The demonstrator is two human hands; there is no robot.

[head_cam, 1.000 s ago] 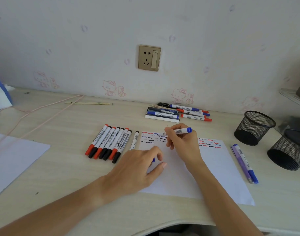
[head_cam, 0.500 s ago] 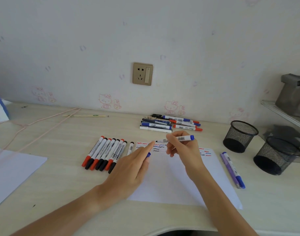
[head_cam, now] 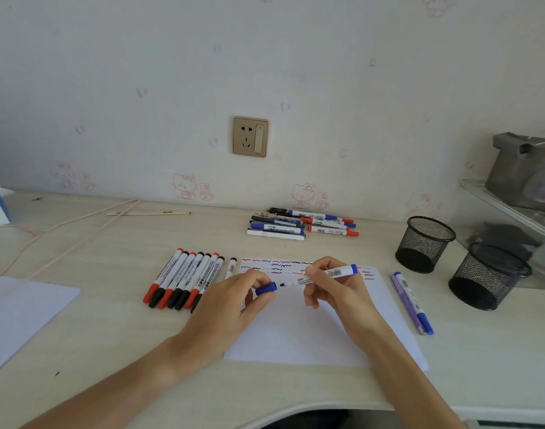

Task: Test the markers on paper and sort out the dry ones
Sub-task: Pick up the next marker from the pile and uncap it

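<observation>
My right hand (head_cam: 330,289) grips an uncapped white marker with a blue end (head_cam: 330,274), held level above the white paper (head_cam: 302,335), its tip pointing left. My left hand (head_cam: 231,301) pinches the blue cap (head_cam: 266,288) just left of that tip, a small gap between them. The paper's top edge carries red, blue and black squiggles (head_cam: 280,264). A row of several red- and black-capped markers (head_cam: 184,281) lies left of the paper, with one small black-capped marker (head_cam: 231,267) beside it. Two markers, purple and blue (head_cam: 412,303), lie right of the paper.
A pile of several markers (head_cam: 299,226) lies by the wall. Two black mesh pen cups (head_cam: 424,243) (head_cam: 488,275) stand at the right. Another white sheet (head_cam: 20,314) lies at the left, a pink cord (head_cam: 76,230) behind it. A clear shelf (head_cam: 513,209) juts out at far right.
My left hand has drawn back and lifted the blue cap level with the marker's tip. My right hand turned the marker so its tip faces the cap. The camera view tilted up.
</observation>
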